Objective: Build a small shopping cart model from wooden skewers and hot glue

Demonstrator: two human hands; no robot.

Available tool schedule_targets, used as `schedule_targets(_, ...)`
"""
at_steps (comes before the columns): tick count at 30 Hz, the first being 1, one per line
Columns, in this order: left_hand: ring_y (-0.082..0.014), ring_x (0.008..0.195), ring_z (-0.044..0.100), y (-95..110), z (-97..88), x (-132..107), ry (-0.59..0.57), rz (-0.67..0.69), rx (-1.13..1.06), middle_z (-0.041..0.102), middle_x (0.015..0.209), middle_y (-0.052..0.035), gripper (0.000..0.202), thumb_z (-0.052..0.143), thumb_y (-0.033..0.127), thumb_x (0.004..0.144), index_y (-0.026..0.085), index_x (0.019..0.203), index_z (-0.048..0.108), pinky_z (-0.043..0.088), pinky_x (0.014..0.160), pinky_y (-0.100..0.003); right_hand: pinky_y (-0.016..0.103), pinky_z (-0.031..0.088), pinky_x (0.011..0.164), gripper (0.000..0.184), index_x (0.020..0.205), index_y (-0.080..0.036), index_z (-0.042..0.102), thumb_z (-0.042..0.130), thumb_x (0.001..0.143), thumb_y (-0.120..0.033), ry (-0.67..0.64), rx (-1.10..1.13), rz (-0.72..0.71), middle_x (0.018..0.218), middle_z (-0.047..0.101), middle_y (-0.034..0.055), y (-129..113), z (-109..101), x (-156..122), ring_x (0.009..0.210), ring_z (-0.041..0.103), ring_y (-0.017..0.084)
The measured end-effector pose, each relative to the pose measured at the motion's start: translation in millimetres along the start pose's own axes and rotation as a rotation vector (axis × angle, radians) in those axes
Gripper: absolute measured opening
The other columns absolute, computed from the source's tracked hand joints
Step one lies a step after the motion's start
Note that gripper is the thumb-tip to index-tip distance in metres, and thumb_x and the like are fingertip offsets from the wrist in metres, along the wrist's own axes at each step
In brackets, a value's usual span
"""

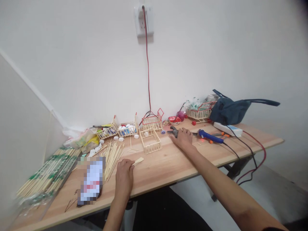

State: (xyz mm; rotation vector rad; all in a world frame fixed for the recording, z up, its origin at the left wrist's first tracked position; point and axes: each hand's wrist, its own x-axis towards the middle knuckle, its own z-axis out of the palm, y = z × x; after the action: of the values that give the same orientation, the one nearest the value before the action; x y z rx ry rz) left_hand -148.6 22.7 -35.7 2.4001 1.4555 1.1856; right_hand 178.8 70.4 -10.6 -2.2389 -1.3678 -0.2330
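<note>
My left hand (124,175) rests on the wooden table (168,166) with its fingers pinched on a short bundle of wooden sticks (138,161). My right hand (183,138) reaches far across the table and lies over the handles of black pliers (173,131), fingers curled on them. A small open-frame box of sticks (150,141) stands between the two hands. A blue glue gun (209,136) lies just right of my right hand.
Loose sticks (113,155) and wrapped chopstick packs (48,173) lie at the left. Small stick carts (125,129) with bottle caps line the back, another cart (201,112) beside a dark bag (228,110). A power strip (228,129) and red cable (260,150) sit at the right edge.
</note>
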Motion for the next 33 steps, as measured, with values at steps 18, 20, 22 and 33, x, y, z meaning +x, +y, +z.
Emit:
schedule_targets(18,-0.023,0.087,0.062,0,-0.5,6,0.023,0.121,0.093,0.068,0.092,-0.0079,0.022,0.052,0.02,0.089,0.019,0.093,0.073,0.052,0.075,-0.036,0.032,0.042,0.084,0.024,0.089,-0.021,0.064,0.044,0.097,-0.031,0.075,0.836,-0.668,0.085,0.066,0.0041,-50,-39,-18,0.086,0.059,0.018)
schedule_targets(20,-0.0222,0.089,0.063,1,-3.6,6,0.026,0.094,0.089,0.069,0.093,-0.0075,0.021,0.053,0.022,0.09,0.019,0.096,0.072,0.053,0.077,-0.035,0.03,0.043,0.075,0.029,0.087,-0.022,0.064,0.043,0.097,-0.038,-0.072,1.145,-0.476,0.074,0.057,0.0015,-54,-45,-19,0.076,0.055,0.017)
schedule_targets(22,-0.0215,0.092,0.064,3,-7.6,6,0.026,0.044,0.084,0.07,0.097,-0.0067,0.021,0.053,0.025,0.091,0.021,0.1,0.071,0.053,0.08,-0.034,0.03,0.044,0.068,0.031,0.083,-0.023,0.06,0.041,0.097,-0.044,-0.22,1.513,-0.263,0.067,0.046,-0.0008,-54,-51,-19,0.067,0.049,0.015)
schedule_targets(33,-0.0198,0.099,0.066,5,-15.5,4,0.013,0.046,0.193,0.072,0.104,-0.0024,0.023,0.056,0.023,0.087,0.027,0.106,0.068,0.057,0.086,-0.03,0.025,0.017,0.039,0.053,0.055,-0.018,0.029,0.044,0.095,-0.05,-1.201,2.116,0.169,0.049,0.017,-0.0046,-20,-49,-39,0.041,0.015,0.007)
